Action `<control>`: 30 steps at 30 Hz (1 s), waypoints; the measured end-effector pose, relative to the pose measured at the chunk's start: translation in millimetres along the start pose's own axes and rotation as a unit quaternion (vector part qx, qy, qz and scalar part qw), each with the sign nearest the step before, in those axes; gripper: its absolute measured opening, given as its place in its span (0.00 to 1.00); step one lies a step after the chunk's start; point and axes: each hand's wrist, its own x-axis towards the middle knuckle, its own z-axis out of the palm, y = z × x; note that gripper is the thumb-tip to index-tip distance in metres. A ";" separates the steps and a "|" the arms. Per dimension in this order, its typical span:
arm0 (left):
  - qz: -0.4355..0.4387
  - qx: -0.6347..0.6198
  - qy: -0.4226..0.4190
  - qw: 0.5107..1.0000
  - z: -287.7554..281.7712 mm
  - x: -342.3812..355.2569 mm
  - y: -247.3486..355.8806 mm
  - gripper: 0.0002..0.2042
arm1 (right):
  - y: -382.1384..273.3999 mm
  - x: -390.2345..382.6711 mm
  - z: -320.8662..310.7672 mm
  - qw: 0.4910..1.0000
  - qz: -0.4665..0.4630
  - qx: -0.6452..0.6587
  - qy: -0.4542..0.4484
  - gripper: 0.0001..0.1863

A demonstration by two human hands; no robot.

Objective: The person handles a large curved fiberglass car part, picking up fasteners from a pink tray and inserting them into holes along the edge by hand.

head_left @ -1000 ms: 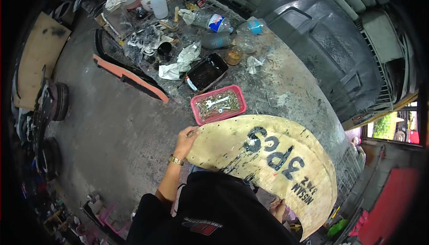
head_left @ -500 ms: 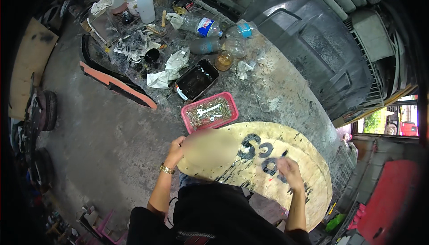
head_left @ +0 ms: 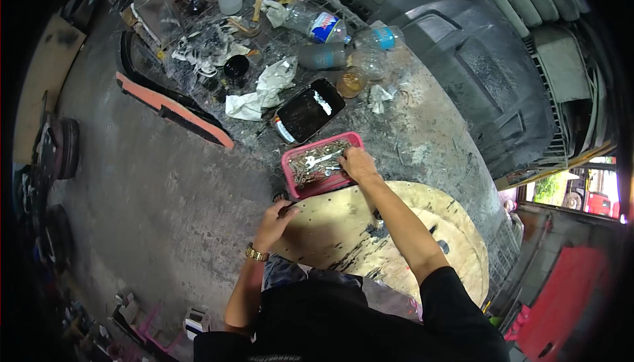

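My left hand (head_left: 273,223) grips the upper left edge of a large cream curved board (head_left: 330,230) with bolt holes, dark smears and painted black lettering. My right hand (head_left: 358,165) reaches into a pink plastic tray (head_left: 287,169) just beyond the board, its fingers bent down at the small bolts beside an open-ended wrench (head_left: 316,161). What those fingertips hold, if anything, is hidden. My right forearm crosses over the board. A black tray of dark liquid (head_left: 304,114) lies beyond the pink one.
The stained worktable (head_left: 429,137) carries crumpled paper (head_left: 264,98), plastic bottles (head_left: 320,55) and a dark cup (head_left: 236,66). A black and orange panel (head_left: 172,114) leans at the table's left. A dark hood-like panel (head_left: 475,65) is at right, tires (head_left: 66,147) at left, a red panel (head_left: 555,302) lower right.
My right hand has moved from the board's lower part up and forward into the pink tray. My left hand stays on the board's left edge.
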 end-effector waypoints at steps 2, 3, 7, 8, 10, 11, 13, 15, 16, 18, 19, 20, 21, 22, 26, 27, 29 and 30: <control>-0.005 0.051 -0.020 0.998 -3.5 -0.4 5.7 0.14 | 1.7 3.9 6.6 1.000 0.008 0.020 0.006 0.14; -0.008 0.051 -0.016 0.999 -5.2 -0.4 5.7 0.14 | 1.5 4.8 6.2 0.999 0.016 0.041 0.017 0.14; 0.026 0.042 -0.025 0.998 -8.4 2.8 4.0 0.14 | 2.2 -0.4 -1.0 0.998 0.029 0.049 0.015 0.12; 0.034 0.048 -0.030 0.998 -8.8 4.0 3.0 0.14 | 4.3 -4.2 -5.9 0.998 0.030 0.049 0.016 0.12; 0.018 0.035 -0.049 0.998 -9.1 6.7 -0.8 0.15 | 11.4 -14.3 -19.5 0.998 0.021 0.051 0.020 0.11; 0.000 0.023 -0.065 0.998 -9.4 7.6 -2.6 0.15 | 14.9 -21.6 -25.7 0.998 0.024 0.049 0.022 0.11; 0.010 0.034 -0.059 0.998 -12.0 8.7 -8.3 0.15 | 10.6 -42.4 -46.0 0.992 0.003 0.116 0.041 0.10; 0.020 0.045 -0.052 0.997 -8.7 6.2 -9.5 0.14 | 1.1 -71.8 -62.6 0.986 0.002 0.164 0.031 0.10; 0.055 0.073 0.016 0.996 -5.1 3.2 -5.8 0.14 | -3.7 -88.2 -68.9 0.977 0.001 0.214 0.023 0.10; 0.089 0.103 0.088 0.987 -1.4 -3.8 10.7 0.14 | -16.3 -117.8 -72.6 0.973 -0.031 0.228 -0.009 0.10; 0.161 0.162 0.129 0.965 0.9 -8.6 28.2 0.14 | -22.5 -129.0 -74.0 0.968 -0.059 0.240 -0.040 0.10; 0.231 0.220 0.169 0.933 5.0 -12.4 41.7 0.14 | -30.2 -135.8 -75.2 0.966 -0.089 0.237 -0.059 0.09; 0.232 0.221 0.170 0.932 10.9 -18.2 51.1 0.14 | -40.2 -142.3 -77.7 0.962 -0.122 0.232 -0.078 0.09; 0.259 0.219 0.132 0.931 19.6 -22.8 57.2 0.14 | -46.4 -145.4 -77.9 0.961 -0.155 0.215 -0.080 0.09; 0.319 0.247 0.068 0.912 37.3 -27.6 72.4 0.09 | -46.8 -139.0 -64.1 0.941 -0.230 0.224 -0.108 0.09; 0.332 0.256 0.060 0.906 38.1 -26.8 71.9 0.08 | -47.4 -136.6 -63.6 0.941 -0.231 0.223 -0.109 0.09; 0.318 0.257 0.072 0.910 37.7 -24.9 70.5 0.07 | -50.5 -130.3 -62.1 0.924 -0.201 0.276 -0.170 0.10; 0.305 0.256 0.083 0.913 37.9 -24.5 69.0 0.06 | -47.2 -122.6 -56.4 0.924 -0.202 0.274 -0.172 0.10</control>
